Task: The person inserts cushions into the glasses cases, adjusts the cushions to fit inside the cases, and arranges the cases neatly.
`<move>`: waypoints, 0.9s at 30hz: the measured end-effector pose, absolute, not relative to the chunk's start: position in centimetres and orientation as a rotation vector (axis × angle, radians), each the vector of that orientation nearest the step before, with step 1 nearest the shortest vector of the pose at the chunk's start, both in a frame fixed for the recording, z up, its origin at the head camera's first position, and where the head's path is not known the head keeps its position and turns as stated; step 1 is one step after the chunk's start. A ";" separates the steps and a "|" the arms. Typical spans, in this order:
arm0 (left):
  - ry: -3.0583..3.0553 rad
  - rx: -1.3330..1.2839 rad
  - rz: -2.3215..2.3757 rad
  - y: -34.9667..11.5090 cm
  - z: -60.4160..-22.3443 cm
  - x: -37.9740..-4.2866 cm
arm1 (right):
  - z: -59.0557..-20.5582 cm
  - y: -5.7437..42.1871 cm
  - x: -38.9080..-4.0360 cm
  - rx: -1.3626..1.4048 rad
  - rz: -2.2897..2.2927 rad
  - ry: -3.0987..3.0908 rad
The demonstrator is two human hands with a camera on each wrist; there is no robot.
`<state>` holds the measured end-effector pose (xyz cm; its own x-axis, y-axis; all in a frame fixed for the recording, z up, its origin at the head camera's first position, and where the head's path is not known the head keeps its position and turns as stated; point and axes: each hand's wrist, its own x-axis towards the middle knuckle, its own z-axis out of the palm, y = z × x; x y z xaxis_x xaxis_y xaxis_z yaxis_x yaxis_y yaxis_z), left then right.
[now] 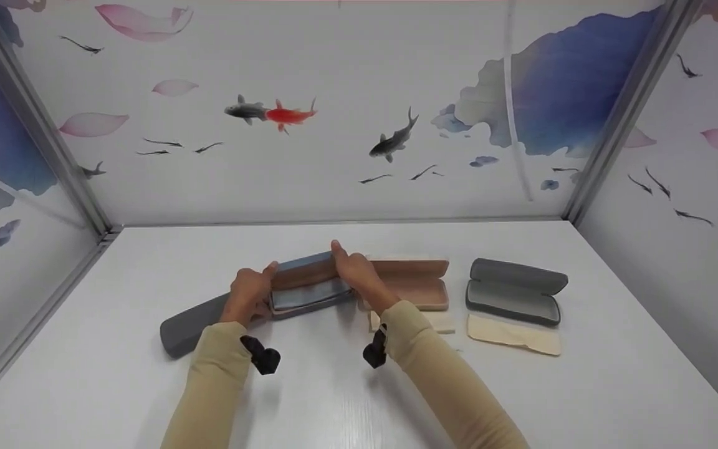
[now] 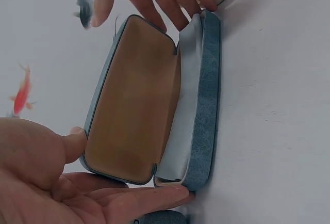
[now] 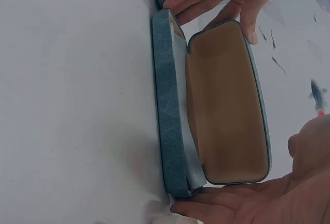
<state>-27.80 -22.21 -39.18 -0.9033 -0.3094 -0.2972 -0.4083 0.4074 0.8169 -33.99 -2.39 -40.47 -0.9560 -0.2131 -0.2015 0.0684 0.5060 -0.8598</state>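
Observation:
An open blue glasses case (image 1: 312, 307) with a brown lining is between both hands, its lid raised toward the back wall. Inside its base lies a folded light-blue cloth (image 2: 186, 95). My left hand (image 1: 250, 292) grips the left end, thumb on the lid's edge and fingers along the base's end. At the opposite end my right hand (image 1: 362, 274) holds the case, fingers against the base and thumb up by the lid's corner. The case's back is hidden in the head view.
Left of the hands lies a closed grey-blue case (image 1: 192, 325), partly behind the left wrist. On the right are an open tan case (image 1: 418, 298) with a cream cloth (image 1: 440, 322) and an open dark grey case (image 1: 515, 305) with a yellowish cloth (image 1: 513, 337). Printed panels enclose the table.

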 end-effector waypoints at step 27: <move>2.699 -0.499 1.476 -22.3 -40.9 -26.5 | -42.7 -2.5 -34.1 0.006 -1.473 2.600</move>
<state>-26.48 -22.33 -40.87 -0.9484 -0.2653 -0.1737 -0.2894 0.5003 0.8161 -34.14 -2.49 -42.68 -0.9882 -0.0717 -0.1350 0.0790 0.5166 -0.8526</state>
